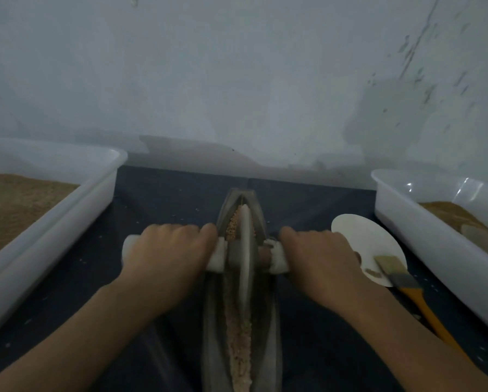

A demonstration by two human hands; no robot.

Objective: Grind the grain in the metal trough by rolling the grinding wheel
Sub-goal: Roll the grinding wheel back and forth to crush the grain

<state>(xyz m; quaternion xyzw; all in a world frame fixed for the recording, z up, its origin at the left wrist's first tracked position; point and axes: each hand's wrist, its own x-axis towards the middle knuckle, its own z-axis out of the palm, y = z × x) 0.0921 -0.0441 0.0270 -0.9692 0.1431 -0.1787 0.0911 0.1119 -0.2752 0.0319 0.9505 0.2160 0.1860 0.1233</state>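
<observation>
Grinding wheel (245, 247) sits upright in the metal trough (268, 329) w/ grain (238, 343), right btwn both hands toward the far end. Left hand (166, 250) and right hand (319, 253) each curled palm-down round a wrapped handle (276, 257) end, forearms coming in from the near side.

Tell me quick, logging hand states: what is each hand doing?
Left hand: closed around the wheel's left handle.
Right hand: closed around the right handle.

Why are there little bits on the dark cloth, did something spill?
Yes. A few stray grains lie scattered on the dark cloth left of the metal trough, outside it. Nothing else looks odd.
</observation>
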